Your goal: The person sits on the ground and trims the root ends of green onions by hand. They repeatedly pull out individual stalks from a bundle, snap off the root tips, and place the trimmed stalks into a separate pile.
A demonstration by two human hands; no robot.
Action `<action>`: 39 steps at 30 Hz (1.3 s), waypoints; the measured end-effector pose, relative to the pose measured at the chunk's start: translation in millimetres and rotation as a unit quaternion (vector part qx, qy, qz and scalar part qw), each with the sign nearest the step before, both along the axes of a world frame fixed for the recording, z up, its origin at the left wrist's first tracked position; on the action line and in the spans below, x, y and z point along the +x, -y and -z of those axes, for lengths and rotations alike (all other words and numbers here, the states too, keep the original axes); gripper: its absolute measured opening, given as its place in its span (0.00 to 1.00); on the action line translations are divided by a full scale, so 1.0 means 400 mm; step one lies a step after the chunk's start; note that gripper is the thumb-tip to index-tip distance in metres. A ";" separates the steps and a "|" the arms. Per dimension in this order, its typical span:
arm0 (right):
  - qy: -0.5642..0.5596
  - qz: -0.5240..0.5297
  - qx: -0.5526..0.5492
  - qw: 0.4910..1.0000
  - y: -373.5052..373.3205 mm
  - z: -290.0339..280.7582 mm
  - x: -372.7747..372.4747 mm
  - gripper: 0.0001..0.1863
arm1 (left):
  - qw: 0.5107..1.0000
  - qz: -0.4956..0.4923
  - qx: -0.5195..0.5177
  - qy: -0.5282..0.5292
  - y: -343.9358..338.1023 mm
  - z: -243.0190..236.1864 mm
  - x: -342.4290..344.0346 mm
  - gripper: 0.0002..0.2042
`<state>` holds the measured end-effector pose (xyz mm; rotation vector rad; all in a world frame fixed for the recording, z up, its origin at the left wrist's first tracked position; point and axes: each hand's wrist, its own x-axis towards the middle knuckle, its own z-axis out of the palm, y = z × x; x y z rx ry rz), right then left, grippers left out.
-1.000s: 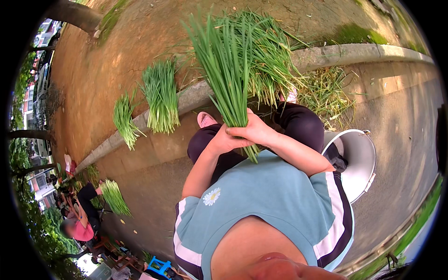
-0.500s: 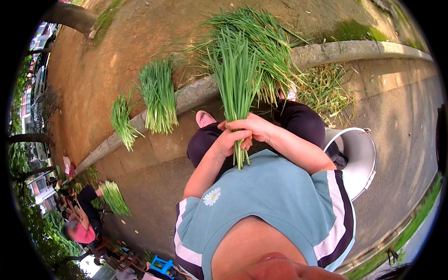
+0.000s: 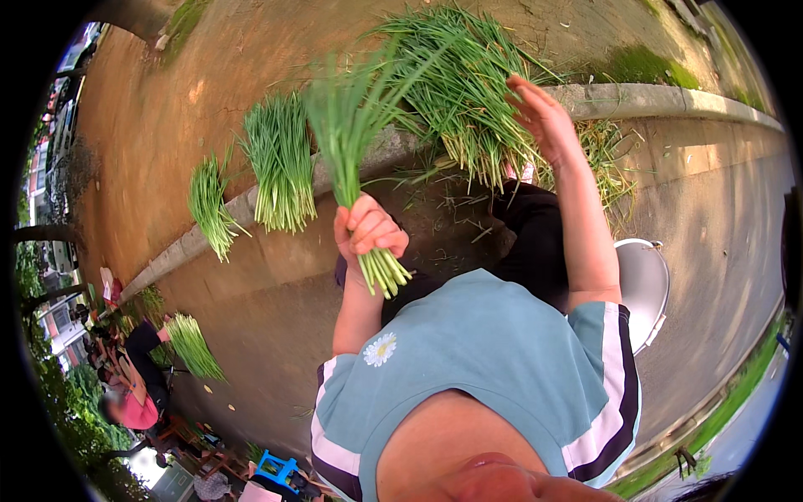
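A bunch of garlic chives [image 3: 341, 138] stands upright in my left hand [image 3: 368, 227], whose fingers are wrapped round the pale stems. The leaf tops are smeared by motion, and the cut ends poke out below my fist. My right hand [image 3: 544, 121] is raised at the right edge of a big loose pile of garlic chives [image 3: 464, 92], fingers stretched out and holding nothing. Whether it touches the pile, I cannot tell. To the left, a neat bundle of garlic chives [image 3: 280, 163] and a smaller bundle [image 3: 211, 205] lie across the kerb.
A stone kerb [image 3: 619, 102] separates bare earth from the pavement. Dry trimmings [image 3: 609, 163] are heaped right of the pile. A white bucket [image 3: 648, 293] stands at my right side. Farther left sit a person in pink [image 3: 138, 410], another green bundle [image 3: 194, 347] and a blue stool [image 3: 278, 470].
Both hands held the bunch together before me. My right hand has let go and moved up and right to the pile, while my left hand has carried the bunch leftward.
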<state>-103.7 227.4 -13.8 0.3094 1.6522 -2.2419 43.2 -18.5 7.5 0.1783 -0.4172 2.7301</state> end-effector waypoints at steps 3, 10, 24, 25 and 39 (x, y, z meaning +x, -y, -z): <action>-0.155 0.082 0.223 0.959 -0.145 0.142 -0.061 0.16 | 0.995 -0.062 -0.001 0.076 0.046 0.004 -0.024 0.12; -0.091 -0.164 0.662 0.726 -0.134 0.251 -0.036 0.26 | 0.982 -0.162 -0.024 0.092 0.063 0.031 -0.026 0.15; -0.274 -0.214 0.797 0.493 -0.042 0.290 -0.026 0.14 | 0.979 -0.145 -0.115 0.086 0.055 0.024 -0.015 0.14; -0.284 -0.230 0.809 0.461 -0.038 0.306 -0.029 0.12 | 0.980 -0.138 -0.111 0.093 0.055 0.025 -0.014 0.14; -0.116 -0.175 0.739 0.640 -0.052 0.285 -0.034 0.10 | 0.953 -0.161 -0.221 0.134 0.066 0.038 -0.008 0.12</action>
